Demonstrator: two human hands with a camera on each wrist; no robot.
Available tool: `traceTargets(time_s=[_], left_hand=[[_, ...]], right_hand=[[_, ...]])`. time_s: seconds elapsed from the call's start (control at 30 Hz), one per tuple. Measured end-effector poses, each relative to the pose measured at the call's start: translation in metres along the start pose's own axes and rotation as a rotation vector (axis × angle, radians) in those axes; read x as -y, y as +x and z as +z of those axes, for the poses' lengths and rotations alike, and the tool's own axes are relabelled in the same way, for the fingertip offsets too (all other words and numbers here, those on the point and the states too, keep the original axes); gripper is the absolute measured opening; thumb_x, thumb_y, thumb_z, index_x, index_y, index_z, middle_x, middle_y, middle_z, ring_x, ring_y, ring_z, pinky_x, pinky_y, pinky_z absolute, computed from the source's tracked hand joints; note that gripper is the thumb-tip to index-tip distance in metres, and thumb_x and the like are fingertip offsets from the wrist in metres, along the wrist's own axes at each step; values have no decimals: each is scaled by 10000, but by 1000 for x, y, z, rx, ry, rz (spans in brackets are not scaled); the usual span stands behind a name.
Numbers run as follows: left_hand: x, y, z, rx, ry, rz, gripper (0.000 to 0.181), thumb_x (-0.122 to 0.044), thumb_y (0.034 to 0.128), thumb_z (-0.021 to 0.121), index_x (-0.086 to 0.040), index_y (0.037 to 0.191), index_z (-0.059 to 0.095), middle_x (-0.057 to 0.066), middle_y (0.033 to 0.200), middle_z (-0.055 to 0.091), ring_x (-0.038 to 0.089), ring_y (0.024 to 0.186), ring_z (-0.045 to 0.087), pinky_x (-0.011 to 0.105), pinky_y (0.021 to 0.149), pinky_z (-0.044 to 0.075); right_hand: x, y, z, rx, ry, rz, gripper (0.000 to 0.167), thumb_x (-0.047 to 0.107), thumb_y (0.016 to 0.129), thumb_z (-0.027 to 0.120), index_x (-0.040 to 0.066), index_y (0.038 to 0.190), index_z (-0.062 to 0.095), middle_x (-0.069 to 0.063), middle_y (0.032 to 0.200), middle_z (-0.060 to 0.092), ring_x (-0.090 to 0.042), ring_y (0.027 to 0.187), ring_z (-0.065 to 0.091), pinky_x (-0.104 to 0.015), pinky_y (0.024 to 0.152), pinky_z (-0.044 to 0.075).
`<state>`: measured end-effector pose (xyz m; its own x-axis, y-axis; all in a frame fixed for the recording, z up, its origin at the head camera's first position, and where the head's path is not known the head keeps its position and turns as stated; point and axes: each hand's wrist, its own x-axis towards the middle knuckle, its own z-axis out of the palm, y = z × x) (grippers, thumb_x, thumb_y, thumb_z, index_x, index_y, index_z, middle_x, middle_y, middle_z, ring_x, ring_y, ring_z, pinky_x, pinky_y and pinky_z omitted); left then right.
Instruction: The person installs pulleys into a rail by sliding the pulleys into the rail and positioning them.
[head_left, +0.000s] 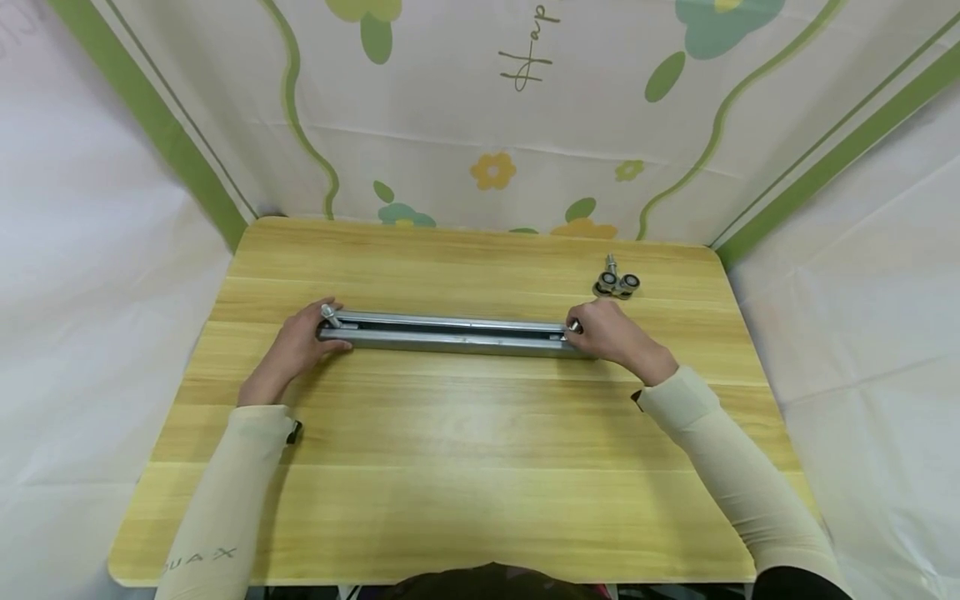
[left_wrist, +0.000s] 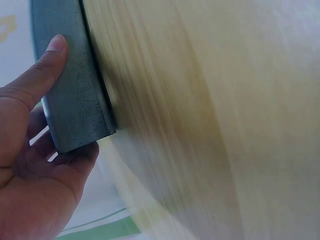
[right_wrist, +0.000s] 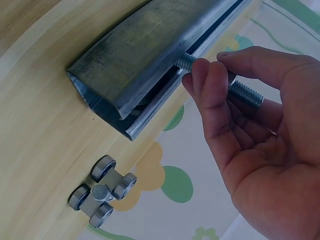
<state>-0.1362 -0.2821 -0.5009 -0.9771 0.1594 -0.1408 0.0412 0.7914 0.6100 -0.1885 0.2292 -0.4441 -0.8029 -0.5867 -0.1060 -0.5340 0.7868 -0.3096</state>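
Note:
A long grey metal channel rail (head_left: 465,342) lies across the table, its open slot facing up. My left hand (head_left: 298,340) grips the rail's left end; in the left wrist view the thumb lies along the metal side (left_wrist: 77,100) and the fingers curl round the end. A bolt (head_left: 330,316) stands tilted out of the slot there. At the right end my right hand (head_left: 611,332) pinches a threaded bolt (right_wrist: 246,95) that sticks out of the slot. What the bolt joins inside the rail is mostly hidden.
Behind my right hand, a loose four-wheeled trolley roller (head_left: 617,285) with an upright bolt sits on the wooden table (head_left: 465,467). A printed cloth (head_left: 450,108) hangs past the table's far edge, with pale cloth at both sides.

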Motion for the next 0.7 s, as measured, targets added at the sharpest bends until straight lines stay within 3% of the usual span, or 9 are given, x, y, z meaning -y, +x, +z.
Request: traceTargets(time_s=[0.53,0.7], left_hand=[[0,-1,-1,-9,20,24,748,-146,906,853,100,1510,487,355,1624,353,586,1474,336,709,1219,264],[-1,-1,-1,-17,16,33,745,-136,903,857,106,1505,491,349,1621,365,577,1476,342,714,1216,265]], right_hand=[[5,2,2,0,-13,-9,107,59,974,712,-4,983,798,-121,885,788,-82,600,629,-344,637,595],[8,3,2,3,2,-8,119,29,980,681,-6,961,792,-103,821,762,-89,551,564,-329,609,553]])
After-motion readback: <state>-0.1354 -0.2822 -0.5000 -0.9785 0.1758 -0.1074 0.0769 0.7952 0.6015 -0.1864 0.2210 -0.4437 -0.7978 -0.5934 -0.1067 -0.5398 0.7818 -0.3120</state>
